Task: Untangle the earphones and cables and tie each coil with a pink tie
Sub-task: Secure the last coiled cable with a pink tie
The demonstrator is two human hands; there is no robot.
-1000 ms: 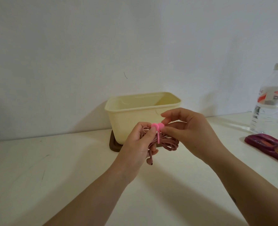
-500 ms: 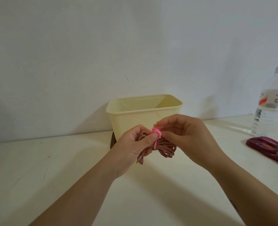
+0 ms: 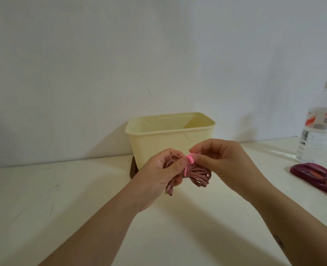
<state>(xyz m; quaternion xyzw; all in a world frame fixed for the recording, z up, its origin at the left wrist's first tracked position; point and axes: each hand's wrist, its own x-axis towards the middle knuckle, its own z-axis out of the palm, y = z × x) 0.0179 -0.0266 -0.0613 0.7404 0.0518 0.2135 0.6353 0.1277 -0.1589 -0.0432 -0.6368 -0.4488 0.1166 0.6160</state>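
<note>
A coil of dusty-pink earphone cable [image 3: 198, 174] hangs in the air above the table, in front of the cream tub. My left hand [image 3: 161, 172] grips the coil's left side, and its plug end [image 3: 169, 190] dangles below the palm. A bright pink tie [image 3: 188, 164] loops round the middle of the coil. My right hand [image 3: 224, 160] pinches the tie's round top end between thumb and forefinger. Part of the coil is hidden behind my left fingers.
A cream plastic tub [image 3: 170, 139] stands on a brown lid [image 3: 133, 168] against the white wall. At the right are a clear water bottle [image 3: 321, 127] and a dark red case [image 3: 320, 178]. The pale table [image 3: 62, 198] stretches to the left and front.
Both hands have stayed close together on the coil. The pink tie's end now sits tighter against the coil, and the plug end hangs lower under my left hand.
</note>
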